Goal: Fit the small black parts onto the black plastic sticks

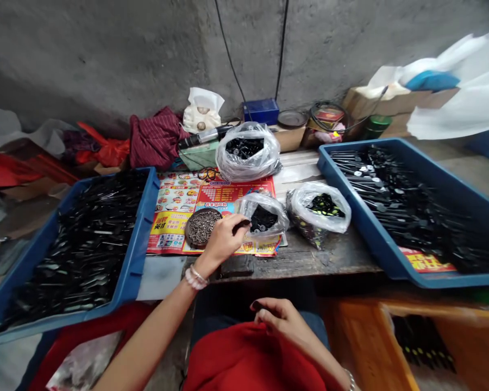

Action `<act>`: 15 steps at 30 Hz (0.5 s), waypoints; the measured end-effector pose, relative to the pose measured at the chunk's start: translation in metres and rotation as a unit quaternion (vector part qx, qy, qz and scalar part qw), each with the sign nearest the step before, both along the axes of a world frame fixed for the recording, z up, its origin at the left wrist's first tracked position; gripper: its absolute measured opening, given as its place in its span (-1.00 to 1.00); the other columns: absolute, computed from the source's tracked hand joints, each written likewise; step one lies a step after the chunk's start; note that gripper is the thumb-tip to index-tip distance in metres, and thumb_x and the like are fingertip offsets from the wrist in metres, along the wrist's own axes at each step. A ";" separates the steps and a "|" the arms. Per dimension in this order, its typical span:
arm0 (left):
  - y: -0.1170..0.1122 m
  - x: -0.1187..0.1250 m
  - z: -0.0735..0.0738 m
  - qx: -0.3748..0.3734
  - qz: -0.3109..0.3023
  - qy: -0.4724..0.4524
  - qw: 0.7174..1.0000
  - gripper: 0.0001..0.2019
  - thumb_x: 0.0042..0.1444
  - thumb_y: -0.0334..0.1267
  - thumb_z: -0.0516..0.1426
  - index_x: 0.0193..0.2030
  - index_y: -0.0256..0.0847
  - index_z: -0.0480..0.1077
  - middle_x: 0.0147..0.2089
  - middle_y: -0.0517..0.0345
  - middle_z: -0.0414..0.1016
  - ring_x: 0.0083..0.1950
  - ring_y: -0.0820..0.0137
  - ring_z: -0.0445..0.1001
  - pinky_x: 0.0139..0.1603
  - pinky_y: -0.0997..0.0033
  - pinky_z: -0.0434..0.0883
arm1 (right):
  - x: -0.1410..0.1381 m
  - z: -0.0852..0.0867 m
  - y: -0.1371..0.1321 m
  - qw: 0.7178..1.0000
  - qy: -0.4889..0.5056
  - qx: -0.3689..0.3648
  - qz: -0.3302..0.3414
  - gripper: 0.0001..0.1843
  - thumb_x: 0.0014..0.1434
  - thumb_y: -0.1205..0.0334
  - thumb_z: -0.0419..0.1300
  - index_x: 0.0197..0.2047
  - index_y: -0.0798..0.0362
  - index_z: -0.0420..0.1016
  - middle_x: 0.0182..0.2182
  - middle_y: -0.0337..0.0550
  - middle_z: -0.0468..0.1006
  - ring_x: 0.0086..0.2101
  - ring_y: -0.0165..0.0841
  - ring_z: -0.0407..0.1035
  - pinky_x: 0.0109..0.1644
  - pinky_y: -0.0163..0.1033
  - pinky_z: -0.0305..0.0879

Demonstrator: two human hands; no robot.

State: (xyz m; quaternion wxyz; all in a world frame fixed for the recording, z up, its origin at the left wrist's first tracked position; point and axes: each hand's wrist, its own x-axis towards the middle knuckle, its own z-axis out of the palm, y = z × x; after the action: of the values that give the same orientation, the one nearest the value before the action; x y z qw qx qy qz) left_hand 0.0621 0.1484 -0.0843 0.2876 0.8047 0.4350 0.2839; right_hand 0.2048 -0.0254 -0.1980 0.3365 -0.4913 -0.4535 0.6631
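Observation:
My left hand (223, 237) reaches over the bench, its fingers pinched together beside a small clear plastic bag of black parts (263, 218). Its fingertip looks dark, and I cannot make out whether anything is in the pinch. Just left of that hand, a round dish of small metal pieces (202, 227) sits on a printed flyer (173, 209). My right hand (280, 319) is low over my red clothing, fingers curled in with a dark tip near the thumb. What it holds, if anything, is too small to name.
Blue trays full of black parts flank me, one left (144, 217) and one right (375, 244). A larger bag (248, 165) and a bag with yellow-marked parts (320, 209) stand on the bench. Scissors (207, 173) lie behind the dish. An orange wooden stool (358, 331) is at lower right.

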 end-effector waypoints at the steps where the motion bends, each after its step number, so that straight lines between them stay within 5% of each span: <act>1: 0.009 0.006 -0.002 0.033 -0.007 0.023 0.999 -0.88 0.13 -0.37 0.11 -0.25 -0.21 0.49 -0.23 0.08 0.54 -0.19 0.29 0.49 -0.07 0.34 0.38 | 0.002 0.006 0.001 0.999 -0.026 0.030 -0.001 -0.64 0.19 0.01 0.15 -0.20 0.12 0.60 -0.44 -0.10 0.62 -0.50 -0.32 0.40 -0.40 -0.27 0.31; 3: 0.023 0.015 -0.007 0.068 0.003 0.054 0.996 -0.78 0.08 -0.37 0.17 -0.11 -0.21 0.49 -0.08 0.00 0.52 -0.03 0.21 0.47 0.07 0.27 0.35 | 0.009 0.022 0.006 0.992 -0.077 0.096 -0.012 -0.71 0.23 0.10 0.14 -0.18 0.09 0.62 -0.37 -0.07 0.64 -0.35 -0.23 0.48 -0.23 -0.20 0.36; 6: 0.040 0.018 -0.017 0.026 0.074 0.055 0.995 -0.55 -0.01 -0.27 0.27 0.07 -0.24 0.41 0.03 -0.13 0.47 0.09 0.07 0.41 0.16 0.10 0.29 | 0.023 0.051 0.021 0.970 -0.125 0.199 -0.054 -0.76 0.24 0.21 0.13 -0.12 0.02 0.61 -0.18 -0.02 0.64 -0.21 -0.18 0.51 -0.10 -0.15 0.39; 11: 0.059 0.011 -0.037 -0.078 0.097 0.016 0.992 -0.64 -0.08 -0.34 0.25 -0.08 -0.27 0.46 -0.14 -0.05 0.57 -0.13 0.17 0.51 -0.03 0.20 0.40 | 0.042 0.085 0.061 0.908 -0.220 0.341 -0.105 -0.71 0.26 0.35 0.07 -0.04 -0.01 0.55 0.20 -0.04 0.39 0.11 -0.17 0.37 0.17 -0.10 0.28; 15: 0.066 0.016 -0.034 -0.133 0.074 -0.015 0.988 -0.78 -0.07 -0.36 0.17 -0.22 -0.33 0.49 -0.32 0.09 0.55 -0.36 0.36 0.49 -0.33 0.45 0.39 | 0.053 0.085 0.087 0.875 -0.288 0.375 -0.106 -0.71 0.25 0.37 0.04 -0.05 0.03 0.53 0.24 -0.01 0.34 0.09 -0.18 0.39 0.13 -0.10 0.34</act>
State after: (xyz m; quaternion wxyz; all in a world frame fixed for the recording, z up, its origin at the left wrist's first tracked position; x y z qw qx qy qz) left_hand 0.0777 0.2140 -0.1180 0.3769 0.7207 0.5225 0.2561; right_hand 0.2583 0.0616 -0.1134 0.4184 -0.5424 -0.6903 0.2330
